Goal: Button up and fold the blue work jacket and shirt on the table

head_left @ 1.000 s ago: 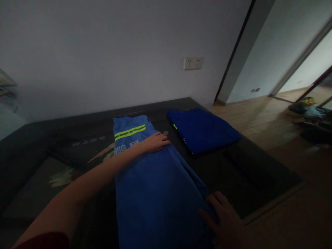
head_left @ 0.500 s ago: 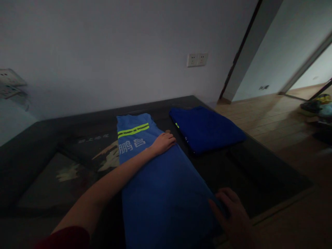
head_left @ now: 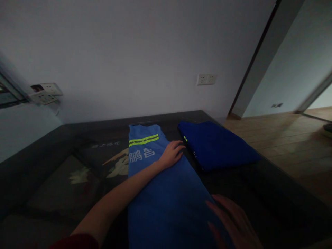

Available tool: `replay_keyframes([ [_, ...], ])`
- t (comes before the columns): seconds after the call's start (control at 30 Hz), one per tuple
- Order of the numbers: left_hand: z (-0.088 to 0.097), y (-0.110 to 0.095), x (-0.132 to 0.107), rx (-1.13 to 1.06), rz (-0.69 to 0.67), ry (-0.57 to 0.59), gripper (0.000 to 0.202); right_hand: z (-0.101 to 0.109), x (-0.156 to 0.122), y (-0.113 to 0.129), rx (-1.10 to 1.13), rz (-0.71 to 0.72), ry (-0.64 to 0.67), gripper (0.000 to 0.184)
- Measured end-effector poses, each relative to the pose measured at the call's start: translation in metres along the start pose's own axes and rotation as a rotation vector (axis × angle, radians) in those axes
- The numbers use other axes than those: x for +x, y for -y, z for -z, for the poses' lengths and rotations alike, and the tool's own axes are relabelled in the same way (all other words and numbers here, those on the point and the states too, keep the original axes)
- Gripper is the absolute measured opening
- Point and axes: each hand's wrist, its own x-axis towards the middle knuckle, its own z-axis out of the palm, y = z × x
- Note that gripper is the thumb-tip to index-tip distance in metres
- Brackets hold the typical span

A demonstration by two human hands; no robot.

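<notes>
At lower centre of the frame I have the folded blue work garment (head_left: 166, 204), left hand (head_left: 171, 154) flat on it; my blurred right hand (head_left: 234, 221) now spreads wider along its edge, suggesting smoothing

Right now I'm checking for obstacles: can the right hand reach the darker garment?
Probably yes: nothing visible stands between the right hand, at the lighter garment, and the darker garment.
</notes>
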Motion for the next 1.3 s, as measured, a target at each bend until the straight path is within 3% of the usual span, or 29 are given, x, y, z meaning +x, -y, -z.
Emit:
replay_keyframes([
  [0.07,0.014,0.02,0.0,0.048,0.131,-0.046,0.033,-0.01,0.02,0.008,0.044,0.154,0.078,0.048],
  [0.13,0.028,0.047,-0.003,0.142,0.307,-0.007,0.035,-0.027,0.03,0.009,0.078,0.22,0.188,0.054],
  [0.27,0.044,0.106,-0.018,0.262,0.592,0.116,0.038,-0.059,0.026,-0.001,0.149,0.19,0.36,0.068],
  [0.37,0.039,0.136,-0.026,0.249,0.691,0.163,0.047,-0.063,0.02,-0.009,0.173,0.186,0.406,0.069],
  [0.5,0.025,0.156,-0.027,0.203,0.748,0.226,0.054,-0.057,0.022,-0.013,0.179,0.202,0.416,0.065],
  [0.63,0.023,0.157,-0.026,0.182,0.752,0.234,0.055,-0.059,0.025,-0.013,0.142,0.239,0.378,0.066],
  [0.77,0.034,0.139,-0.024,0.243,0.711,0.11,0.048,-0.061,0.024,-0.011,0.064,0.276,0.392,0.066],
  [0.87,0.045,0.112,-0.024,0.349,0.461,-0.012,0.037,-0.056,0.023,-0.007,0.092,0.231,0.42,0.06],
  [0.93,0.056,0.087,-0.03,0.353,0.272,-0.009,0.034,-0.048,0.022,-0.007,0.128,0.156,0.4,0.05],
  [1.07,0.094,0.021,-0.07,0.236,-0.08,0.126,0.034,-0.025,0.013,-0.025,0.181,0.009,0.306,0.032],
  [1.17,0.133,-0.027,-0.116,0.185,-0.418,0.357,0.035,-0.007,0.0,-0.059,0.156,0.076,0.224,0.035],
  [1.23,0.157,-0.05,-0.145,0.196,-0.476,0.434,0.036,0.001,-0.008,-0.083,0.073,0.191,0.205,0.044],
  [1.3,0.174,-0.063,-0.169,0.231,-0.439,0.481,0.041,0.004,-0.012,-0.099,-0.033,0.329,0.215,0.056],
])
